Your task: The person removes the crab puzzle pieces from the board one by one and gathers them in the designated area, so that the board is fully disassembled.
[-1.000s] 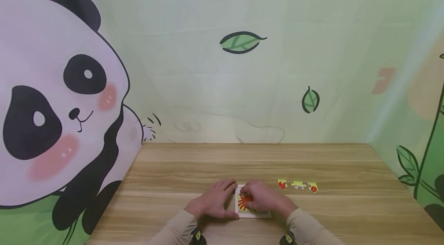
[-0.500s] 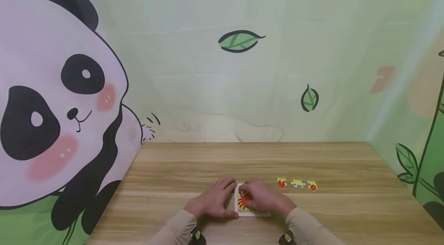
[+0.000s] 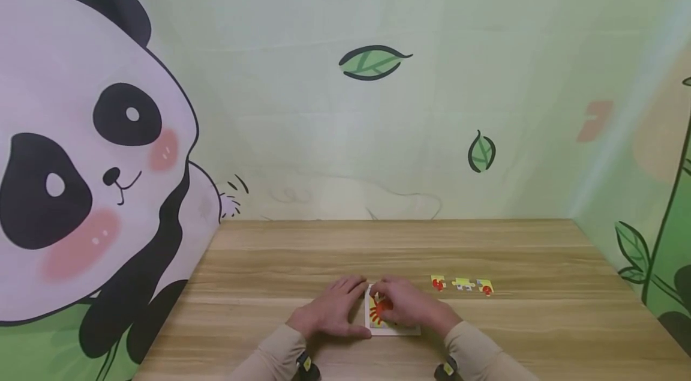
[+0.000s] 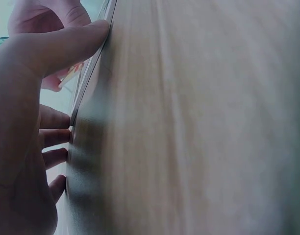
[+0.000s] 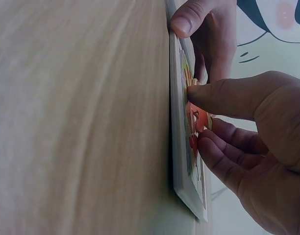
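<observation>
A shallow white-rimmed puzzle tray (image 3: 396,333) lies at the table's near middle. Inside it shows a red many-legged figure (image 3: 376,312) on yellow, partly covered by a hand. My left hand (image 3: 335,308) rests along the tray's left side, thumb on the near corner and forefinger by the far one; its other fingertips touch the table in the left wrist view. Over the tray, my right hand (image 3: 407,303) pinches an orange-red puzzle piece (image 5: 201,117) between thumb and fingers. That piece stands tilted against the picture; whether it is seated in the puzzle cannot be told.
Right of the tray, three loose puzzle pieces lie in a row: a red-and-yellow piece (image 3: 438,284), a mostly yellow piece (image 3: 463,284) and another red-and-yellow piece (image 3: 485,287). Behind the wooden table (image 3: 302,249) hangs a panda-printed backdrop (image 3: 302,99).
The head view has shifted very slightly. Both hands, the tray and the loose pieces keep their places.
</observation>
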A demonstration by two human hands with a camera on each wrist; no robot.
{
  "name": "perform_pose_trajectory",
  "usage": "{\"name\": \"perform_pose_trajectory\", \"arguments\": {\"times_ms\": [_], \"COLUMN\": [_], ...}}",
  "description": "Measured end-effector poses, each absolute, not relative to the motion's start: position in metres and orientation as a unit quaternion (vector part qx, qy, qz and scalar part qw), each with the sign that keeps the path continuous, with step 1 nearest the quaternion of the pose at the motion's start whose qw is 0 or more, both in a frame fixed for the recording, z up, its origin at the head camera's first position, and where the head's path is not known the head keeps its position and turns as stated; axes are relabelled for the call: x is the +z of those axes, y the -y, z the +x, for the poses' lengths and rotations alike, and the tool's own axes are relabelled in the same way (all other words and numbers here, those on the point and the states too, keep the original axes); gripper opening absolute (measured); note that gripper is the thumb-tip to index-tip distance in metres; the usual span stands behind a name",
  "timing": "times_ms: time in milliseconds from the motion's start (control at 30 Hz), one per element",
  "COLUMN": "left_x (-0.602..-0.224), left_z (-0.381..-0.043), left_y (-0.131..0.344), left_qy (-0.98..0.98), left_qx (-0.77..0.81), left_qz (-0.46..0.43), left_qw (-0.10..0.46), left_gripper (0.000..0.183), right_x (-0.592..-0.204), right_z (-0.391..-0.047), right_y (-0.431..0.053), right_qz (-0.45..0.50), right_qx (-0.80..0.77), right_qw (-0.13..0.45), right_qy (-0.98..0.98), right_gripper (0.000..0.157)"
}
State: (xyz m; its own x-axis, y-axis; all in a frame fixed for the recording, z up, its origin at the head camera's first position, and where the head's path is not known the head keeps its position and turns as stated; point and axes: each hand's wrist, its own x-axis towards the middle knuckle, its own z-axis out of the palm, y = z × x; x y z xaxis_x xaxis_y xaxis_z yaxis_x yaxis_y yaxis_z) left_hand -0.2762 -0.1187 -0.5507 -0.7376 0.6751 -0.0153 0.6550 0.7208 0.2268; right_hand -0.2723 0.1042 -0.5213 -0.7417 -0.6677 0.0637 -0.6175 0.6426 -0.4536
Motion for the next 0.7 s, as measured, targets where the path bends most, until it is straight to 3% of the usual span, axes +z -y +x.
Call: {"name": "perform_pose_trajectory", "arguments": {"times_ms": [700], "left_x": [-0.5456], "left_z": [-0.2739], "left_y": [0.119], "left_qy": [-0.925], "left_qx": [0.105], "left_qz": [0.364], "left_qw": [0.043], "left_gripper": [0.101], "right_x": [-0.5227], "right_z": [-0.2733], "right_y": [-0.1037], "right_qz": [-0.342], "right_qx": [-0.242], "right_qw": [0.051], "right_qy": [-0.907], "right_gripper": [0.031]}}
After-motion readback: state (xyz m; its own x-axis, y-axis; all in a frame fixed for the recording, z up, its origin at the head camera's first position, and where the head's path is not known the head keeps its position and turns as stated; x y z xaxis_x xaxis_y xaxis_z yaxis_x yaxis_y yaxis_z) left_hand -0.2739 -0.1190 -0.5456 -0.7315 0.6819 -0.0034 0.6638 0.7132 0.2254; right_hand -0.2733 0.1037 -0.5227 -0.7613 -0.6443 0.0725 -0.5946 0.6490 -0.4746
